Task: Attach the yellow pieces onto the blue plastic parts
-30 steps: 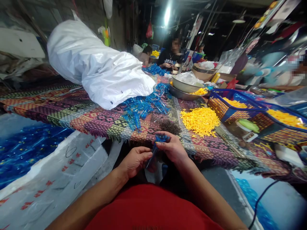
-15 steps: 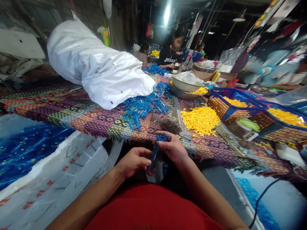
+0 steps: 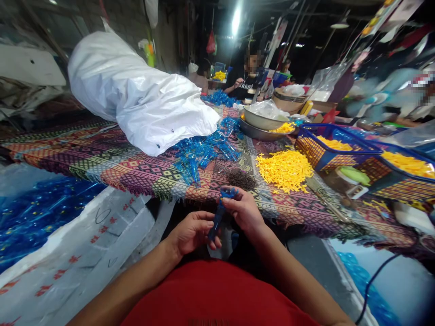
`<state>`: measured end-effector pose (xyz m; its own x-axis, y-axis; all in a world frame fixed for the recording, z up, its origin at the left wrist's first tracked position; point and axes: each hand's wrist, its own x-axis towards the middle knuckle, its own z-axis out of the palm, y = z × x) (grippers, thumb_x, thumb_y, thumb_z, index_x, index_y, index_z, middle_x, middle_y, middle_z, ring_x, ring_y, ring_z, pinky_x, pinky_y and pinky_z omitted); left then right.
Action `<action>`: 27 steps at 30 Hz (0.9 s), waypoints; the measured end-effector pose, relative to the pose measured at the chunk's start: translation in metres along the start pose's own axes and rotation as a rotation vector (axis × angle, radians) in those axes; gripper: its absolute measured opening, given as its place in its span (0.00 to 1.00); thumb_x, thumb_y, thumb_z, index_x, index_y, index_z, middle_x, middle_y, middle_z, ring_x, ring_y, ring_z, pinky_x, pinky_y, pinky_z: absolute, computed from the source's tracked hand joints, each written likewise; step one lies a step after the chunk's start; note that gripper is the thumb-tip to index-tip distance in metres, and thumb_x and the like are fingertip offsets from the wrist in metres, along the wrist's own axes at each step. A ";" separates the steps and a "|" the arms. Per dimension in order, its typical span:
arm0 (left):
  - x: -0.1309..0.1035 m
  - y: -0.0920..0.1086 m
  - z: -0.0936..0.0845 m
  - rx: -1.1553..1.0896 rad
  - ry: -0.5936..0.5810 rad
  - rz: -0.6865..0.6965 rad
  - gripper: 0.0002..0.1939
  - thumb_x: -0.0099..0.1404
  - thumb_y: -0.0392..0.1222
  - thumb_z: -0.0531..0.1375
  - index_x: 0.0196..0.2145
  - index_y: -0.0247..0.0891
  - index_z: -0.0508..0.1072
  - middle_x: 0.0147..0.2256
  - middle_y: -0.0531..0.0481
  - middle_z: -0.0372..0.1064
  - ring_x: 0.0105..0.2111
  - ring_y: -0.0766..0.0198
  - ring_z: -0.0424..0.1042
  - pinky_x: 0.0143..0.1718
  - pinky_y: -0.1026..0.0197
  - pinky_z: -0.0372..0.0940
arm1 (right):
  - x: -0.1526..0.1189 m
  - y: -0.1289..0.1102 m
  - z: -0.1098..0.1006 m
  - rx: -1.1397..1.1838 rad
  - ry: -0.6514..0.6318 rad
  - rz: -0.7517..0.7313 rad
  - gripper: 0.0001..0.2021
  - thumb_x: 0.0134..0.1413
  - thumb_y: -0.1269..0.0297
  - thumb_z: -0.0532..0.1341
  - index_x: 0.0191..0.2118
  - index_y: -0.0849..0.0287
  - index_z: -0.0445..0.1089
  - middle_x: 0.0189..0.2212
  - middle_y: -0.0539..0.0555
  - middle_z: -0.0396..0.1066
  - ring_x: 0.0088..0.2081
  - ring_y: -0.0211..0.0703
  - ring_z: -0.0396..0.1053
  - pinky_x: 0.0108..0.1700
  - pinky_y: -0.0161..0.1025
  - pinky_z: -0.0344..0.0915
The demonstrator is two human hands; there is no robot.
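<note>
Between my hands, just off the table's front edge, is a translucent blue plastic piece [image 3: 217, 219], long and slim with a wider upper end. My right hand [image 3: 245, 210] pinches that upper end between thumb and fingers. Round the lower end curl the fingers of my left hand [image 3: 194, 232]. Beyond my hands, a small heap of tiny dark parts [image 3: 242, 179] lies on the patterned tablecloth [image 3: 142, 174]. To its right spreads a pile of small yellow plastic pieces [image 3: 284, 171]. More blue plastic pieces [image 3: 200, 156] lie to its left, by a sack's mouth.
A big white sack [image 3: 136, 90] lies across the table's left side. Blue baskets [image 3: 340, 151] of yellow pieces and stacked metal bowls [image 3: 261, 122] stand at right. White boxes with blue pieces flank me below. A person [image 3: 246, 83] sits across the table.
My left hand's fingers have shifted slightly at the blue piece's lower end, while my right hand keeps its grip. The person across the table has raised a hand.
</note>
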<state>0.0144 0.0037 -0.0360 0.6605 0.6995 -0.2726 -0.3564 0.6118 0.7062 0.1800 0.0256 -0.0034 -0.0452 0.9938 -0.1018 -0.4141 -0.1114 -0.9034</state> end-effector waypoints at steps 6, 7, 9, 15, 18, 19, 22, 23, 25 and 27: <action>-0.001 0.000 0.013 0.219 0.040 0.104 0.13 0.57 0.40 0.58 0.39 0.31 0.68 0.31 0.47 0.69 0.23 0.63 0.71 0.21 0.64 0.64 | 0.002 0.000 -0.001 -0.040 0.053 -0.048 0.19 0.28 0.69 0.71 0.34 0.60 0.71 0.25 0.47 0.70 0.25 0.36 0.66 0.27 0.33 0.63; -0.003 0.000 0.017 0.329 0.077 0.129 0.13 0.57 0.40 0.58 0.40 0.31 0.68 0.29 0.49 0.68 0.22 0.65 0.70 0.21 0.64 0.63 | 0.003 0.000 -0.001 -0.051 0.062 -0.059 0.19 0.28 0.69 0.71 0.35 0.59 0.71 0.25 0.47 0.70 0.25 0.35 0.66 0.27 0.33 0.63; -0.005 0.001 0.021 0.547 0.151 0.151 0.13 0.58 0.41 0.57 0.39 0.32 0.67 0.24 0.52 0.66 0.20 0.67 0.67 0.21 0.65 0.62 | 0.003 0.001 0.000 -0.078 0.070 -0.075 0.19 0.29 0.69 0.71 0.35 0.60 0.70 0.24 0.47 0.70 0.24 0.35 0.65 0.26 0.33 0.63; 0.000 0.006 0.024 0.821 0.282 0.305 0.12 0.55 0.39 0.58 0.38 0.33 0.68 0.33 0.49 0.69 0.31 0.64 0.68 0.30 0.64 0.63 | 0.002 0.004 0.006 -0.114 0.036 -0.073 0.19 0.28 0.69 0.71 0.35 0.59 0.70 0.25 0.48 0.69 0.25 0.35 0.65 0.27 0.33 0.63; 0.009 0.008 0.026 0.755 0.362 0.276 0.15 0.53 0.38 0.59 0.40 0.34 0.66 0.29 0.51 0.67 0.24 0.66 0.67 0.24 0.65 0.62 | 0.000 0.009 0.011 -0.134 0.014 -0.074 0.21 0.27 0.69 0.71 0.36 0.58 0.69 0.26 0.48 0.70 0.27 0.37 0.66 0.29 0.34 0.64; 0.011 0.008 0.027 0.729 0.369 0.248 0.16 0.54 0.38 0.58 0.41 0.34 0.65 0.26 0.53 0.66 0.21 0.68 0.65 0.21 0.66 0.60 | 0.000 0.010 0.011 -0.142 0.013 -0.076 0.22 0.28 0.68 0.71 0.36 0.57 0.69 0.26 0.48 0.69 0.27 0.37 0.66 0.30 0.35 0.64; 0.012 0.006 0.027 0.732 0.345 0.242 0.15 0.55 0.37 0.56 0.42 0.34 0.64 0.24 0.55 0.64 0.18 0.70 0.62 0.19 0.67 0.58 | 0.000 0.012 0.009 -0.232 0.005 -0.108 0.20 0.29 0.66 0.70 0.35 0.56 0.68 0.28 0.47 0.69 0.28 0.38 0.67 0.31 0.35 0.64; 0.011 0.004 0.026 0.751 0.334 0.260 0.14 0.56 0.36 0.56 0.42 0.34 0.65 0.24 0.55 0.64 0.18 0.70 0.62 0.20 0.67 0.59 | 0.000 0.011 0.008 -0.292 -0.009 -0.129 0.19 0.30 0.66 0.70 0.35 0.57 0.68 0.29 0.48 0.69 0.29 0.38 0.67 0.32 0.35 0.64; 0.009 0.002 0.025 0.783 0.313 0.302 0.13 0.56 0.36 0.56 0.41 0.34 0.65 0.25 0.54 0.65 0.19 0.70 0.62 0.21 0.67 0.59 | 0.000 0.004 0.006 -0.427 -0.075 -0.177 0.20 0.32 0.65 0.70 0.38 0.56 0.69 0.32 0.49 0.69 0.33 0.40 0.68 0.35 0.36 0.64; 0.006 0.001 0.024 0.800 0.270 0.329 0.13 0.57 0.37 0.55 0.41 0.34 0.65 0.27 0.53 0.66 0.20 0.71 0.62 0.21 0.67 0.59 | 0.000 -0.006 0.007 -0.548 -0.171 -0.251 0.22 0.36 0.63 0.68 0.43 0.56 0.68 0.35 0.51 0.70 0.36 0.41 0.68 0.40 0.38 0.64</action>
<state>0.0341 0.0001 -0.0211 0.3934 0.9180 -0.0499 0.1329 -0.0031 0.9911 0.1761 0.0262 0.0048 -0.1708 0.9707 0.1688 0.0938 0.1866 -0.9779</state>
